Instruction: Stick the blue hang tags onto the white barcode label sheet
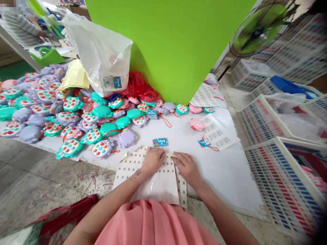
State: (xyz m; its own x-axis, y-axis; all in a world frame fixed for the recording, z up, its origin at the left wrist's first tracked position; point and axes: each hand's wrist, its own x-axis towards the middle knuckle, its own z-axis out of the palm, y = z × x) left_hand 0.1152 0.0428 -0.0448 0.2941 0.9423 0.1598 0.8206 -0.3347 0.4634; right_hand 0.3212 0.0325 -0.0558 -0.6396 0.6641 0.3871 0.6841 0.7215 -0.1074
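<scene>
Sheets of small printed stickers [163,177] lie at the table's near edge, partly over my lap. My left hand [154,160] rests on the top sheet with its fingers curled together; what is under the fingertips is hidden. My right hand [187,167] is at the sheet's upper right corner, fingers bent and slightly apart, the fingertips by a small yellow piece. Just beyond my hands a blue TOYS card [160,142] lies flat. Another TOYS card [204,143] with an orange loop sits to the right, below a pink toy [197,124] and a label sheet [221,132].
A large pile of teal, purple and pink toys [67,117] covers the left side. Behind it stand a white plastic bag [99,51] and a green panel [163,44]. White crates [278,180] and a fan [258,32] are at right; a person's sleeve shows far left.
</scene>
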